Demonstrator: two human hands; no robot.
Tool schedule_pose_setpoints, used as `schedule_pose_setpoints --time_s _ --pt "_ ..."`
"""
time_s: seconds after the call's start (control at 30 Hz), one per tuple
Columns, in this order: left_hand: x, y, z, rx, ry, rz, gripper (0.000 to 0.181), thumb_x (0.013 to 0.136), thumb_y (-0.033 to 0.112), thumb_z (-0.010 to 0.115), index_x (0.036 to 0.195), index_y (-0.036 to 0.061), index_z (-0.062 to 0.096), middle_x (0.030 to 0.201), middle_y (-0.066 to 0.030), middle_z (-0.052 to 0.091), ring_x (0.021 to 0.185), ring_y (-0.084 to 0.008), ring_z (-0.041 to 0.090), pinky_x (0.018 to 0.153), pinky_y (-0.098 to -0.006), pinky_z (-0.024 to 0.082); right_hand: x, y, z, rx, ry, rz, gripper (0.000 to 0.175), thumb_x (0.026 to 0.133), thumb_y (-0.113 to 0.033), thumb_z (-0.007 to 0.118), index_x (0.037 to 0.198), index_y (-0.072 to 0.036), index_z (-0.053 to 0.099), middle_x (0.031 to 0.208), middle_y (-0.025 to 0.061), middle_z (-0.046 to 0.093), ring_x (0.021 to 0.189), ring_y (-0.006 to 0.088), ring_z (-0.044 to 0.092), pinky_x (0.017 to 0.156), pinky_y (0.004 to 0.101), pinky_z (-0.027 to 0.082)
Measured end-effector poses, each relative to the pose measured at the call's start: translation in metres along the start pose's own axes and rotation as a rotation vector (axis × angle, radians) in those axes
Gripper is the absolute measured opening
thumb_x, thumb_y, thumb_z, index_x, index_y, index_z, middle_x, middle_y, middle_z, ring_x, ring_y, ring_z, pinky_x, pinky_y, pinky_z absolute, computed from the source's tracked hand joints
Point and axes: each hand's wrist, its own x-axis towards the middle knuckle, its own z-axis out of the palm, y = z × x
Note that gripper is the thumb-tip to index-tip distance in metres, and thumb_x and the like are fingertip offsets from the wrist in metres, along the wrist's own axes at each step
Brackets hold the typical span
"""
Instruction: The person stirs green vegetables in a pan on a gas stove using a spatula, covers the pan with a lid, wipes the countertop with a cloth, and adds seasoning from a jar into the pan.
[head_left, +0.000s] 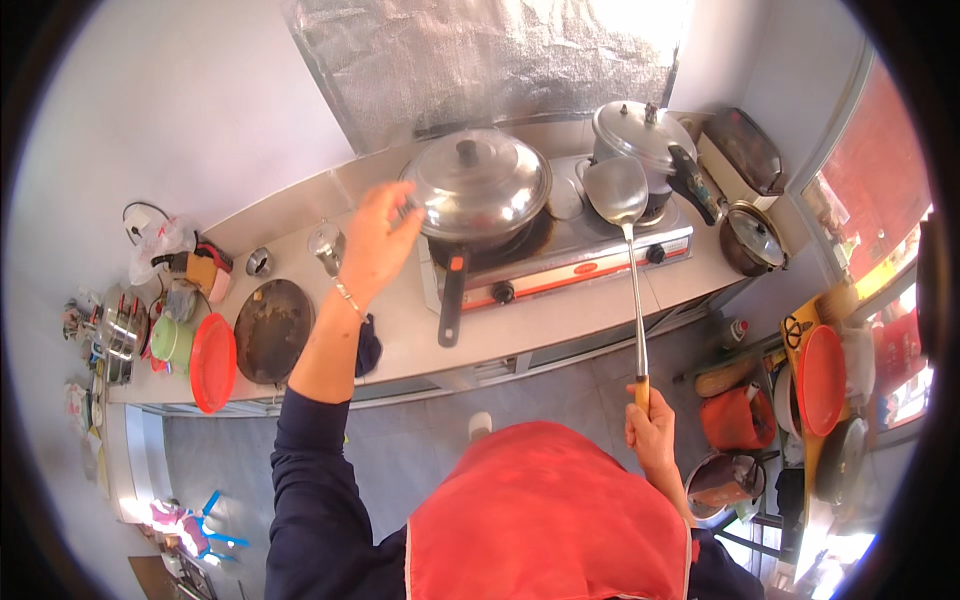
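Note:
My left hand is beside the left rim of a lidded pan, thumb and fingers apart. Whether its blurred fingertips touch the rim cannot be told. A domed metal lid with a dark knob covers the pan, whose black handle points towards me over the front of the gas stove. In my right hand is the wooden handle of a metal wok spatula. Its broad blade is raised and overlaps the pressure cooker in view.
Left along the counter are a metal cruet, a dark round griddle, a red plastic lid and a green pot. A small lidded pot sits right of the stove. A cluttered rack holds another red lid.

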Motion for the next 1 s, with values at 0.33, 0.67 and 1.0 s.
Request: schedule_pose_setpoints --time_s 0.33,0.67,1.0 --pt "0.115 -0.091 0.084 0.371 -0.328 0.109 0.049 0.088 0.037 0.063 0.120 -0.0001 0.063 0.117 -0.0207 0.061 0.109 -0.0366 0.059 0.097 -0.0429 0.046 0.010 0.000 0.067 0.081 0.115 0.044 0.031 0.093 -0.005 0.053 0.122 0.006 0.052 0.062 -0.0007 0.050 0.046 0.0067 0.044 0.043 0.0227 0.036" --pt "0.206 -0.101 0.121 0.630 -0.501 0.155 0.042 0.088 0.043 0.063 0.105 0.0060 0.071 0.106 -0.0197 0.069 0.101 -0.0353 0.066 0.087 -0.0443 0.051 0.000 0.003 0.106 0.084 0.284 0.045 0.030 0.091 -0.004 0.051 0.119 0.005 0.054 0.055 0.0007 0.048 0.042 0.0079 0.041 0.042 0.0238 0.033" --pt "0.237 -0.108 0.136 0.645 -0.649 0.092 0.037 0.083 0.038 0.068 0.103 0.0078 0.074 0.108 -0.0163 0.070 0.104 -0.0326 0.066 0.089 -0.0404 0.053 -0.005 0.001 0.118 0.076 0.332 0.102 0.032 0.092 -0.004 0.054 0.122 0.004 0.055 0.062 -0.0019 0.049 0.047 0.0062 0.043 0.046 0.0234 0.036"
